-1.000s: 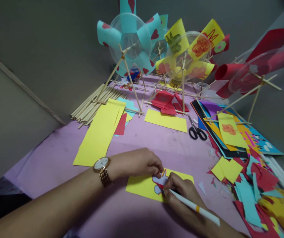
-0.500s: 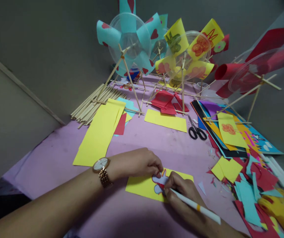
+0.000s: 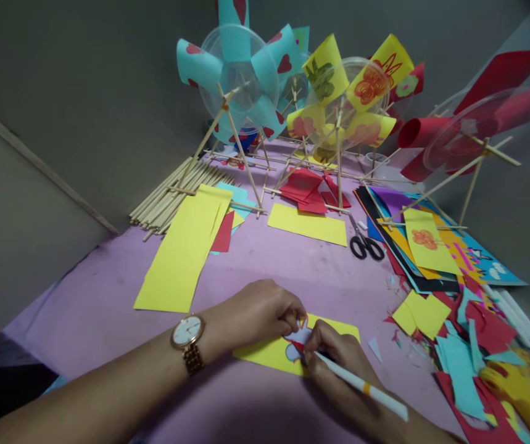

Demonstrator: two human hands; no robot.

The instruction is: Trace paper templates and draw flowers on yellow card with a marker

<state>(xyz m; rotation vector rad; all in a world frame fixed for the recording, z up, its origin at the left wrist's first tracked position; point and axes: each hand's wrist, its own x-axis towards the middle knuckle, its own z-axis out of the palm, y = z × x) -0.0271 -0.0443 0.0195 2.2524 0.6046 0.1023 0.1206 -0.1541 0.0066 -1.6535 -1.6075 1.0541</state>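
Note:
My right hand (image 3: 339, 354) grips a white marker pen (image 3: 369, 388) with an orange band, its tip hidden by the fingers. Underneath lies a yellow paper sheet (image 3: 265, 356) on the table. A pale, rounded paper cutout (image 3: 293, 352) with a red outline around part of it rests on this sheet. My left hand (image 3: 271, 311) has its fingers curled and pinched at the cutout's upper left edge. A watch (image 3: 187, 332) circles the left wrist.
Paper pinwheels (image 3: 239, 80) on stick frames stand at the back. Yellow strips (image 3: 179, 253) and a stick bundle (image 3: 163, 197) lie left. Scissors (image 3: 366, 245), coloured scraps (image 3: 461, 370) and a yellow tool (image 3: 514, 385), perhaps a glue gun, are right.
My left hand has shifted slightly, covering more of the cutout's upper left. The right hand and marker pen stay at nearly the same spot. The whole view has drifted a little.

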